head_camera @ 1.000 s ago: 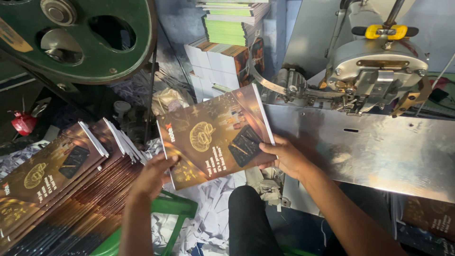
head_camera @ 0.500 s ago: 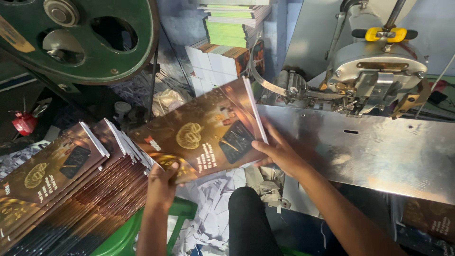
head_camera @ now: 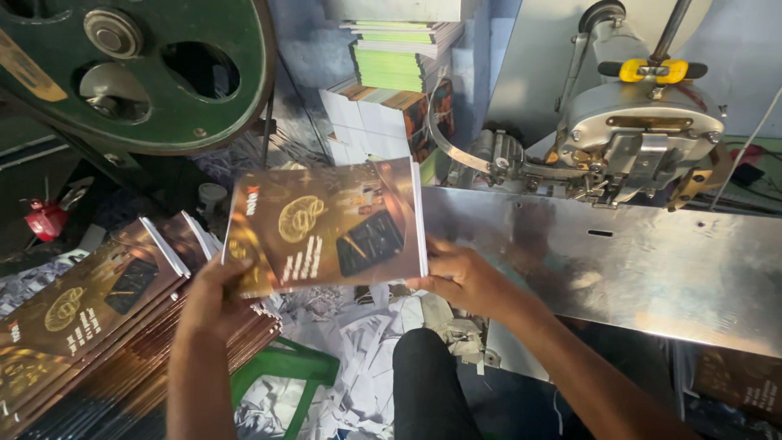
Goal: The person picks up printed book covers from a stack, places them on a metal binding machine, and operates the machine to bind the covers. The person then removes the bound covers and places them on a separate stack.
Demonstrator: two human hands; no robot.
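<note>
Head view showed your left hand (head_camera: 213, 295) and right hand (head_camera: 463, 277) each closed on an edge of the brown booklet (head_camera: 326, 226), held level just left of the steel table (head_camera: 619, 261), where squaring it before feeding would have served best.

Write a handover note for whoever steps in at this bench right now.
Left hand: grips the left edge of the brown-covered booklet.
Right hand: holds its right edge, beside the steel table.
The booklet is held level in the air, cover up, between the fanned booklet pile at the left and the stitching machine head.
Done: one booklet is up off the pile.
Left: the pile is large; nothing lies under the machine head.
</note>
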